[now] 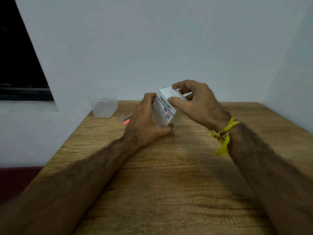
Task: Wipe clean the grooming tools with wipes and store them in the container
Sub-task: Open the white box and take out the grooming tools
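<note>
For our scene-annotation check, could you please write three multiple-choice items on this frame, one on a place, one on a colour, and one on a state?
1. Where does the clear plastic container stand?
A. at the table's far left corner
B. by the near right edge
C. on the white box

2. What colour is the band on the right wrist?
A. blue
B. yellow
C. black

3. What is happening with the white box?
A. it lies untouched
B. both hands hold it
C. it sits inside the container

Answers:
1 A: it stands near the wall, left of the grooming tools.
2 B: the wristband is yellow.
3 B: the left hand and right hand grip it.
</note>
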A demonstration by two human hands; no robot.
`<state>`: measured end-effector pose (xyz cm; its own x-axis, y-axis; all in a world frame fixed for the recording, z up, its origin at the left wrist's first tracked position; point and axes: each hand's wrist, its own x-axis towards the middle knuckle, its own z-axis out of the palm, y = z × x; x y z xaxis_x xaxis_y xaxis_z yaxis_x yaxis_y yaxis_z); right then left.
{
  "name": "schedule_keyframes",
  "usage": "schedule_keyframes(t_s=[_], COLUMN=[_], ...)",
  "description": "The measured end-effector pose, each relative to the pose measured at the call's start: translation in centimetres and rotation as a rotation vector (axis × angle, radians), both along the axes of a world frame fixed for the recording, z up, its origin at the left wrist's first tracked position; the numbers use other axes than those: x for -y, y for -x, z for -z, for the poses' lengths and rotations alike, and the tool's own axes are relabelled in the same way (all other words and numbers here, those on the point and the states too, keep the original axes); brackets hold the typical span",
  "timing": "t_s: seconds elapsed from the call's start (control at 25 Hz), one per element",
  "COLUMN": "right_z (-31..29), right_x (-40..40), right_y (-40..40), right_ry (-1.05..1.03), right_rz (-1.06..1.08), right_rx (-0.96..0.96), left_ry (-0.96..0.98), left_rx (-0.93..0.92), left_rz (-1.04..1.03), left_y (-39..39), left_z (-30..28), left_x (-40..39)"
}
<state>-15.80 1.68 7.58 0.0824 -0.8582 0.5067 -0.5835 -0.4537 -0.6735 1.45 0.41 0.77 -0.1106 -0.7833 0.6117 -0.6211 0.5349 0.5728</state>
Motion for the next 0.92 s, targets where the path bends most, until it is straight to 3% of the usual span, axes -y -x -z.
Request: schedule_keyframes(t_s=[0.24,0.4,0.76,0.84,0.92], right_z=[-0.7,-0.7,0.0,0.5,0.8], right_x=[-1.0,-1.5,1.4,2.0,2.0], right_y=[-0.2,-1.4,1.6,1.8,2.2], right_ry=[-0.005,0.118,0.362,0.382,0.449], right_rz=[-0.008,-0.016,0.094,0.149,0.249], right_rx=[-0.273,-0.485,0.034,0.047,-0.094], left_ry=[0.131,0.208,0.231,0.279,0.292], left_rx=[0.139,0.200,0.296,0.359,0.401], left_rz=[-0.068,-0.137,-0.032,-0.030,-0.029], left_y=[-0.7,-1.2,-2.0,-2.2,-2.4], left_z=[-0.6,-1.2,-1.3,-1.3,-1.4], left_x=[-0.1,0.0,0.0,0.1,0.2])
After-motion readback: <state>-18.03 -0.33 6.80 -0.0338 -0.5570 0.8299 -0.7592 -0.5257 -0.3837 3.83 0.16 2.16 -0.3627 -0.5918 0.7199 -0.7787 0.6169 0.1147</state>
